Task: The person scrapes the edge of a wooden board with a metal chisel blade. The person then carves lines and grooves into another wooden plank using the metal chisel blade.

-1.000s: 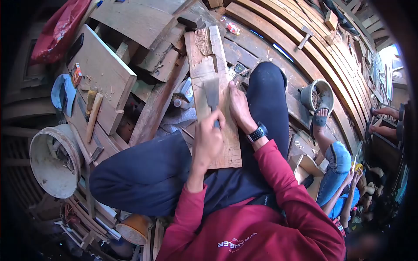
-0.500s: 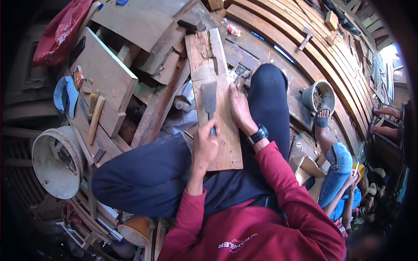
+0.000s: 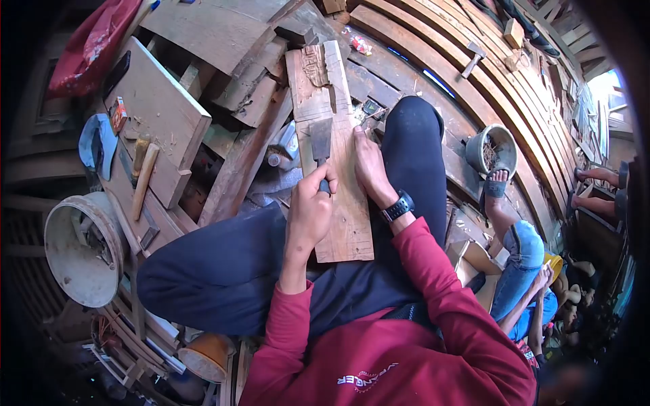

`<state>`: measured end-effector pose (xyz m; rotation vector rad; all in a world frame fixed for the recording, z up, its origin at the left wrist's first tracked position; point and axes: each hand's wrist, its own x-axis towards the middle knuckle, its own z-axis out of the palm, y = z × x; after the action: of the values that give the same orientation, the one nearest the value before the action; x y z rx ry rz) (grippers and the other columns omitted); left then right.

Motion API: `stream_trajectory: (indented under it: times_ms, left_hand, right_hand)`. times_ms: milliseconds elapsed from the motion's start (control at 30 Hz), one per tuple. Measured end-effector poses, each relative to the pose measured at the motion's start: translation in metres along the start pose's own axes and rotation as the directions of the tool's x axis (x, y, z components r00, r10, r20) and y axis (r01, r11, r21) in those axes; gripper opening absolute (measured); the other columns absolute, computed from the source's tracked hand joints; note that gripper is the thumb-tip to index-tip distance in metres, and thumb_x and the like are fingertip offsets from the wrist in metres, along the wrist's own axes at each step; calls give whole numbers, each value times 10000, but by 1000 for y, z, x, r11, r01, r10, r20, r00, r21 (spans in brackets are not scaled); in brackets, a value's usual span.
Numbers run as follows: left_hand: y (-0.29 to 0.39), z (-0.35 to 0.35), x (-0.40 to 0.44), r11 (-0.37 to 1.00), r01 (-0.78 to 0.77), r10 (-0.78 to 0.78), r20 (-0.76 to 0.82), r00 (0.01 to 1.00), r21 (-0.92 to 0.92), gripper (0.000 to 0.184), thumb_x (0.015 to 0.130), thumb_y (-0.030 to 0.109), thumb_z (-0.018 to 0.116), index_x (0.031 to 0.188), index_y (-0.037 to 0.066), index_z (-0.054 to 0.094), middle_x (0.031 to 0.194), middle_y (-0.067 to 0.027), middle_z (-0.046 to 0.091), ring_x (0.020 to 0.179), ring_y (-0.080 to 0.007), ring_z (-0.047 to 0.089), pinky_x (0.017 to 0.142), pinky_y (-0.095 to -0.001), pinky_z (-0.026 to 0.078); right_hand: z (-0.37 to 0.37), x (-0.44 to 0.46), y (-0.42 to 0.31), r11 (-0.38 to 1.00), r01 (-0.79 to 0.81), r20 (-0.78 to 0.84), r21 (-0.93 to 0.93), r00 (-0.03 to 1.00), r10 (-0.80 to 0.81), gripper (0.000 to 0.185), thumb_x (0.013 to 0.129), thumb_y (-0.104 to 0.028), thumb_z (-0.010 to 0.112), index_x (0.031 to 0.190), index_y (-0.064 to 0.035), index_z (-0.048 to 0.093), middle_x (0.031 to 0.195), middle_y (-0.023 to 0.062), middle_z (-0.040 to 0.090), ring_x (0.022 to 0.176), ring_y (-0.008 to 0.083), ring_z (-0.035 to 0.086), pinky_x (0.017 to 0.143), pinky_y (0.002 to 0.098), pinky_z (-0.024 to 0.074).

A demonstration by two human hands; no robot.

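A long wooden board (image 3: pixel 347 223) lies across my lap, its far end broken and hollowed along the grain. My left hand (image 3: pixel 311 206) is closed around the dark handle of a chisel (image 3: pixel 321 139). The chisel's wide, flat metal blade points away from me and lies over the middle of the board. Whether its edge bites into the wood cannot be made out. My right hand (image 3: pixel 372 169), with a watch on the wrist, grips the board's right edge, its fingers partly hidden.
A mallet (image 3: pixel 144 183) and a white bucket (image 3: pixel 84 250) are at my left. A hammer (image 3: pixel 472 59) rests on long planks at the far right. Nearby, a co-worker's foot (image 3: pixel 497 181) is beside a grey bucket (image 3: pixel 484 154). Wood pieces (image 3: pixel 254 101) are stacked ahead.
My left hand and the chisel have shifted slightly away from me and left along the board. My right hand keeps its place on the edge. The view has moved a little.
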<state>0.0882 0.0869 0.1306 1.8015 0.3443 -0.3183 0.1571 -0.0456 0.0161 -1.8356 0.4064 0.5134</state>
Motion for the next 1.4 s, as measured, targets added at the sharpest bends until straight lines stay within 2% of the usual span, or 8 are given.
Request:
stream_trajectory:
  times_ms: [33, 300, 367, 800, 867, 1067, 1167, 1400]
  left_hand:
    - [6, -4, 1, 999, 39, -40, 26, 999, 8, 177, 691, -66, 361, 794, 10, 483, 640, -131, 426, 587, -201, 437, 572, -351, 364]
    - [2, 1, -3, 993, 118, -117, 53, 992, -25, 169, 689, -54, 362, 786, 7, 487, 628, -118, 415, 587, -186, 425, 566, -346, 352]
    - [-16, 5, 6, 997, -9, 13, 45, 999, -79, 225, 721, -61, 295, 773, 68, 472, 593, 37, 372, 444, -44, 294, 410, -240, 216]
    - [3, 4, 3, 995, 16, -11, 43, 999, -103, 219, 734, -64, 298, 770, 67, 469, 604, 42, 379, 473, -38, 323, 426, -238, 227]
    - [20, 3, -3, 994, 106, -107, 60, 992, 26, 181, 694, -58, 355, 803, 7, 484, 652, -167, 445, 593, -285, 482, 589, -381, 382]
    - [0, 5, 12, 990, -64, 66, -10, 998, 124, 193, 677, -57, 356, 812, 6, 479, 668, -175, 450, 610, -301, 492, 595, -388, 386]
    - [22, 4, -1, 997, 70, -71, 94, 993, 9, 179, 689, -59, 364, 813, 7, 475, 675, -184, 448, 615, -319, 494, 600, -391, 388]
    - [13, 6, 3, 998, 23, -25, 44, 999, 51, 170, 701, -57, 365, 807, 12, 478, 665, -191, 436, 597, -312, 453, 594, -391, 378]
  right_hand:
    - [1, 1, 0, 1000, -14, 2, 18, 1000, 14, 766, 1038, -548, 261, 1029, 128, 620, 1015, 387, 625, 1042, 530, 585, 899, 527, 435]
    - [-3, -3, -7, 997, -57, 17, -49, 998, 58, 793, 1035, -572, 244, 898, 128, 591, 848, 357, 622, 876, 508, 614, 800, 544, 438]
    - [-2, 0, -5, 999, -17, 12, -52, 1000, 18, 798, 1034, -575, 246, 895, 130, 593, 850, 354, 623, 872, 497, 617, 801, 536, 440]
    - [0, -1, -1, 999, -21, 19, -49, 1000, 22, 789, 1039, -563, 245, 867, 119, 602, 856, 342, 629, 858, 485, 614, 809, 532, 443]
    - [5, 5, 6, 998, 61, -50, -14, 997, -61, 783, 1041, -557, 246, 870, 117, 608, 858, 342, 630, 863, 484, 619, 814, 529, 445]
    - [-1, 1, -5, 998, -68, 46, 10, 997, 67, 778, 1038, -555, 256, 889, 118, 617, 880, 355, 629, 909, 497, 619, 837, 525, 446]
    - [-1, 0, -4, 997, -75, 17, 7, 997, 75, 772, 1037, -550, 256, 875, 112, 618, 876, 353, 630, 906, 495, 619, 835, 524, 444]
    - [-2, -3, -9, 999, -36, -8, -5, 999, 36, 771, 1041, -541, 244, 889, 116, 619, 892, 359, 631, 913, 503, 615, 839, 531, 438]
